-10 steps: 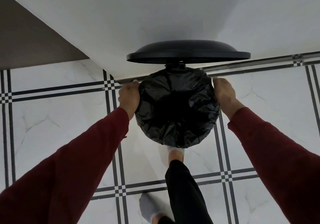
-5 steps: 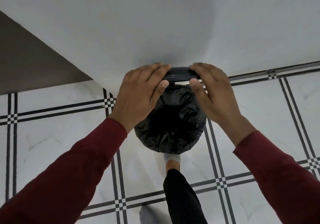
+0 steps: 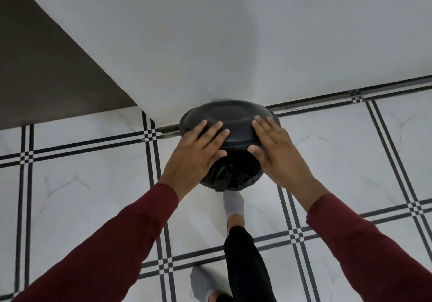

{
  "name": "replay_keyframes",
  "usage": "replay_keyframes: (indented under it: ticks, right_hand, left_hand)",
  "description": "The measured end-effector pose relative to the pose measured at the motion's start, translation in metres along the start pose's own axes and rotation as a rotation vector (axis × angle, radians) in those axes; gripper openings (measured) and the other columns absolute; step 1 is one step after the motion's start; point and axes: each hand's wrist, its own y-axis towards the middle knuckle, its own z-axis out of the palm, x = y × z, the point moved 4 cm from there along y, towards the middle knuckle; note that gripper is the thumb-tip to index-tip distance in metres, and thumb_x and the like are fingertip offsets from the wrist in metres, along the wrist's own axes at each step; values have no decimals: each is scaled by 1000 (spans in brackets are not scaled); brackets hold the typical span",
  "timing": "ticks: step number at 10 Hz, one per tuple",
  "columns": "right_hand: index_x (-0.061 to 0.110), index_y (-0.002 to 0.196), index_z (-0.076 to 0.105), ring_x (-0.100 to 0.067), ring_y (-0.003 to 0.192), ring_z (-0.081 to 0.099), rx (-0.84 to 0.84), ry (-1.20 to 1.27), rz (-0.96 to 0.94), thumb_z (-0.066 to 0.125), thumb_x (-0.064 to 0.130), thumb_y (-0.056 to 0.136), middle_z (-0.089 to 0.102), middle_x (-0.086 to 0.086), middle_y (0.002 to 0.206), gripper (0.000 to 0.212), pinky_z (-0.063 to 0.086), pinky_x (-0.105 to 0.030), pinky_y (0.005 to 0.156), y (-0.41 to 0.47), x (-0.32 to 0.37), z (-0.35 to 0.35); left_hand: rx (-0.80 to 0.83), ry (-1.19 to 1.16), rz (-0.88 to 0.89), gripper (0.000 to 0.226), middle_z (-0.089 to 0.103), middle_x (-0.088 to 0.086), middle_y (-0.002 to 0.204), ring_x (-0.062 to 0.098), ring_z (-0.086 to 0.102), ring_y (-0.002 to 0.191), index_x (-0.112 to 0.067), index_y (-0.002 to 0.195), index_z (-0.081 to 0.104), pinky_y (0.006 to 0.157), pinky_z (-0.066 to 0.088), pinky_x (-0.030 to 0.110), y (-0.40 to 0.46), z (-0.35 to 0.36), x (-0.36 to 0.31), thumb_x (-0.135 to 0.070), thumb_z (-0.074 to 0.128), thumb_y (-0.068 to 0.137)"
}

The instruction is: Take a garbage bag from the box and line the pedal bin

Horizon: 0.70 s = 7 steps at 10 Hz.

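The black pedal bin stands on the tiled floor against the white wall. Its round black lid (image 3: 230, 119) is tilted down over the opening, almost closed. Crinkled black garbage bag (image 3: 230, 176) shows over the bin's front rim below the lid. My left hand (image 3: 196, 154) lies flat on the lid's left front part, fingers spread, thumb under its edge. My right hand (image 3: 273, 149) lies flat on the lid's right front part in the same way. The bag box is out of sight.
My foot in a grey sock (image 3: 233, 203) rests right in front of the bin, where the pedal sits hidden. My other foot (image 3: 203, 283) stands further back. A dark wall panel (image 3: 46, 67) is at the left. White tiles with black lines (image 3: 93, 184) surround the bin.
The lid has come down from upright to almost closed. My hands left the bag-covered rim at the bin's sides and now press flat on top of the lid.
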Motion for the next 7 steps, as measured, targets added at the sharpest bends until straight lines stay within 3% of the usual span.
replay_keyframes:
  ticks: [1,3,4,5,6,7]
  right_hand:
    - [15,163,20,-22,160,6,37,-16,4,32,55,103,14,0,172,74,18,-52,127,-24,-8,29]
    - [8,160,28,-27,158,17,48,-28,60,53,36,104,22,-7,170,68,27,-48,125,-51,-25,83]
    - [8,161,25,-26,158,15,142,-48,102,46,36,106,20,-8,171,65,22,-44,127,-46,-34,98]
    - [2,156,36,-31,154,27,189,-24,151,46,32,106,36,-14,164,59,25,-41,125,-36,-30,91]
    - [4,131,60,-33,131,51,194,42,190,49,29,103,63,-16,133,39,41,-42,111,-28,-17,62]
    - [8,122,62,-30,118,58,129,90,192,51,32,101,64,-13,122,34,50,-40,101,-24,6,14]
  left_hand:
    - [114,90,-12,59,35,4,166,37,31,152,-17,158,37,114,41,53,-23,30,-12,-48,30,109]
    - [313,189,-104,59,27,5,169,41,24,153,-16,161,28,119,36,54,-45,88,-34,-45,32,109]
    - [401,148,-194,59,22,4,171,36,18,156,-16,163,21,124,29,49,-42,105,-43,-42,29,111]
    - [431,18,-285,59,23,3,171,31,17,156,-15,163,22,124,26,44,-31,100,-51,-40,30,111]
    - [417,-96,-361,57,36,4,164,28,22,154,-13,158,33,122,30,45,-17,70,-56,-38,38,108]
    - [316,-136,-443,51,47,6,157,28,26,152,-12,151,44,120,32,44,-5,16,-61,-36,42,107]
